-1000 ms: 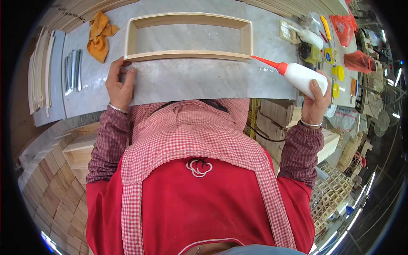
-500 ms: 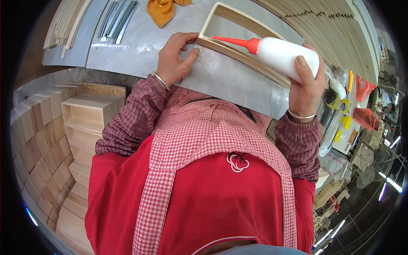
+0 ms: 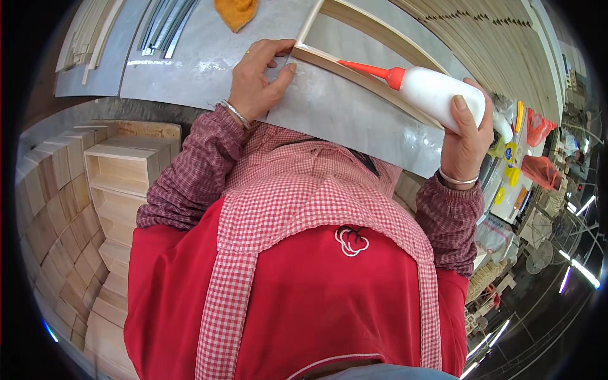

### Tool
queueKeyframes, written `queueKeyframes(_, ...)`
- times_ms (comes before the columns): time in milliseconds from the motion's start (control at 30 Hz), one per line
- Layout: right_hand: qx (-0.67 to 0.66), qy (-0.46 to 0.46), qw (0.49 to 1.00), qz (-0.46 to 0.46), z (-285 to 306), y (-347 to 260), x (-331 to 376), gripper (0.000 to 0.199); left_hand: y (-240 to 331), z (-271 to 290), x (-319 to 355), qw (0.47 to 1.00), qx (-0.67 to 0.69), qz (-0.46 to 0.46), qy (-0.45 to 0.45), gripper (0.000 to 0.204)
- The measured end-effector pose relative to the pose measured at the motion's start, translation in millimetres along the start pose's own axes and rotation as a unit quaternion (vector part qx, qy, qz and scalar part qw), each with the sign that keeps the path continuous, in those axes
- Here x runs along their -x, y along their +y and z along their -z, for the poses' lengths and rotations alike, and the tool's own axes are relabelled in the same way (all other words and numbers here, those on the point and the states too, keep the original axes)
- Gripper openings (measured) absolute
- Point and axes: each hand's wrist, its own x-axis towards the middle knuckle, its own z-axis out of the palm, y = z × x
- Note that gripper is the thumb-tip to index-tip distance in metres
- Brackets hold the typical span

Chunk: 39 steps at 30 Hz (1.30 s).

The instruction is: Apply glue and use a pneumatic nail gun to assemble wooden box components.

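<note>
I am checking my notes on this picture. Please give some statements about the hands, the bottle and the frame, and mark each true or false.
1. The right hand holds a white glue bottle. True.
2. The bottle has a blue nozzle. False: it is orange-red.
3. The left hand rests on a corner of the wooden frame. True.
4. The orange cloth lies inside the frame. False: it lies outside, left of it.
5. The nozzle tip is at the frame's near rail. True.

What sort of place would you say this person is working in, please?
Most likely a small woodworking workshop: a wooden frame lies on the bench under a white glue bottle, with stacked wooden boxes and wood strips nearby.
</note>
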Motion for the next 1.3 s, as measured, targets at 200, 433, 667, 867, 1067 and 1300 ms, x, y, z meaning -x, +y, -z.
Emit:
queueKeyframes(200,-0.015,0.07,0.997,-0.007,49.2,6.0,20.6,0.044,0.9,-1.2,0.5,1.0,0.005,0.006,-0.006,0.037)
queueKeyframes(433,-0.009,0.141,0.99,-0.014,110.4,19.1,47.5,0.044,-0.1,-1.0,2.9,0.997,-0.014,0.068,-0.028,0.037)
queueKeyframes(667,-0.013,0.217,0.976,-0.013,147.1,26.1,66.7,0.044,3.7,-1.8,2.8,0.996,-0.007,0.081,-0.029,0.036)
queueKeyframes(867,-0.065,0.271,0.96,-0.013,162.9,33.3,74.2,0.044,0.0,0.6,4.2,0.994,-0.034,0.093,-0.034,0.036)
queueKeyframes(1067,-0.182,0.407,0.893,0.059,170.0,66.7,48.7,0.046,-2.5,6.8,8.4,0.996,-0.041,0.079,-0.03,0.036)
queueKeyframes(1300,0.237,0.543,0.8,0.092,173.6,148.9,17.6,0.052,-12.5,3.9,5.4,0.994,-0.033,0.088,-0.064,0.035)
